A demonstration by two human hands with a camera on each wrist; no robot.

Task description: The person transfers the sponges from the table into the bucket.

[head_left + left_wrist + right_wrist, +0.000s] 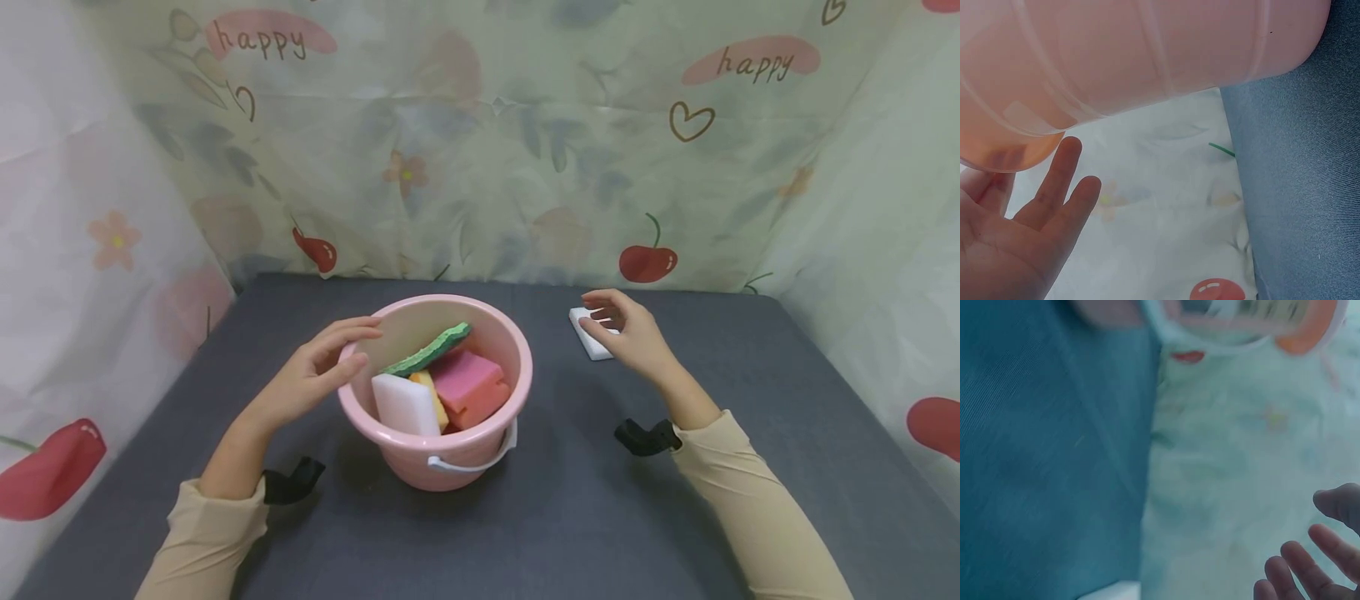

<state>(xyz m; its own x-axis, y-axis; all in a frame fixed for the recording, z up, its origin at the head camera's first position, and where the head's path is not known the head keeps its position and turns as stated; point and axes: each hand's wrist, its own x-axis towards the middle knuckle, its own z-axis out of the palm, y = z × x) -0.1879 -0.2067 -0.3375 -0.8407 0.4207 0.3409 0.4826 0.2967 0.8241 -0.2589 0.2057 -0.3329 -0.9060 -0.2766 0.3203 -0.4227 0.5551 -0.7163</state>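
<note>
A pink bucket [442, 462] stands upright on the table, its pale handle [480, 461] hanging down at the front. Inside lie a white sponge block [405, 406], a pink and red sponge [468, 383], a yellow piece [429, 396] and a green wavy-edged sponge [431, 350]. My left hand [318, 367] is at the bucket's left rim, fingers loosely bent and spread. Over a flat white sponge block [592, 335] hovers my right hand [626, 333], fingers relaxed and apart, covering part of it. In the right wrist view that block [1119, 591] shows only at the bottom edge.
A dark grey table [555, 517] carries everything. Patterned curtains [480, 167] with cherries and flowers enclose its back and both sides. Black wrist mounts [296, 482] stick out from the beige sleeves [757, 500].
</note>
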